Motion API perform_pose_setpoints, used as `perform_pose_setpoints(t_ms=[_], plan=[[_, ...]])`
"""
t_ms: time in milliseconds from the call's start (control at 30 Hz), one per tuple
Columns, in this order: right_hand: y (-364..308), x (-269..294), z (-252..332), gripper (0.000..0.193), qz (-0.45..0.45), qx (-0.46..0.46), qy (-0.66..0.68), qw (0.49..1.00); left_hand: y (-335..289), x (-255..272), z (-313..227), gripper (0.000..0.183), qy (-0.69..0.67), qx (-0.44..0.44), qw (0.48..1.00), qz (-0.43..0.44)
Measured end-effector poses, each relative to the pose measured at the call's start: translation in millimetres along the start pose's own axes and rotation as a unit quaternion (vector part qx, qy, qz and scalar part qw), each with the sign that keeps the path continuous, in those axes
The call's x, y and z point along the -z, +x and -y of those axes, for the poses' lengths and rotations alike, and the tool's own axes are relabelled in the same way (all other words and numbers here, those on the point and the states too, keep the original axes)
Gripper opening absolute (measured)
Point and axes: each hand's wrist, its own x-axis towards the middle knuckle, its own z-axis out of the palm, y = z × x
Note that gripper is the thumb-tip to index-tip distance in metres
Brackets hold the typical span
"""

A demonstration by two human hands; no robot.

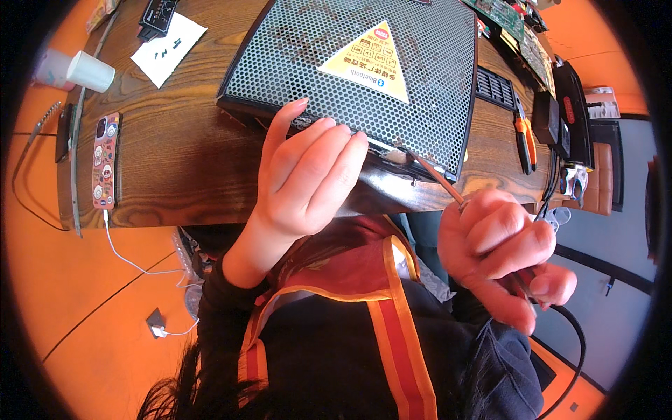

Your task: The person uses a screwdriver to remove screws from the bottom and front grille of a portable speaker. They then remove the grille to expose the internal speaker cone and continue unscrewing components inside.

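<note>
A black speaker [294,42] with a perforated metal grille lies on the wooden table, a yellow triangular label [371,63] on its front. My left hand [311,175] grips the speaker's near edge with curled fingers, while its little finger stretches over the grille. A thin pale strip [381,145] shows along that edge, beside my fingertips. In my right hand [500,252] is what looks like a soldering iron [441,180], with a slim metal shaft and a black cord trailing down. Its tip meets the speaker's near edge, right of my left hand. My left thumb is hidden.
White paper [168,49] with several small dark screws lies at the left, near a black device [158,15] and a paper cup [91,72]. A phone [105,161] is plugged into a white cable. Orange-handled pliers [525,143], a black adapter [547,117] and circuit boards [528,52] occupy the right.
</note>
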Motion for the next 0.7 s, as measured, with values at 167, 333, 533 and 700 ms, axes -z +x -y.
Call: perform_pose_setpoints(t_ms=[167, 333, 533, 700], plan=[[-8, -3, 6, 0.032, 0.034, 0.004, -0.072, 0.997, 0, 1, 1, 0.019, 0.006, -0.004, 1.000, 0.009], [-16, -8, 5, 0.034, 0.044, 0.064, -0.140, 0.987, 1, 1, 2, 0.019, 0.007, -0.012, 1.000, 0.007], [-20, -12, -11, 0.037, 0.157, 0.186, -0.127, 0.962, 1, 2, 1, 0.017, 0.022, -0.013, 1.000, 0.012], [-29, -14, -21, 0.031, 0.228, 0.260, -0.140, 0.928, 0, 4, 0, 0.016, 0.042, -0.015, 0.999, 0.015]])
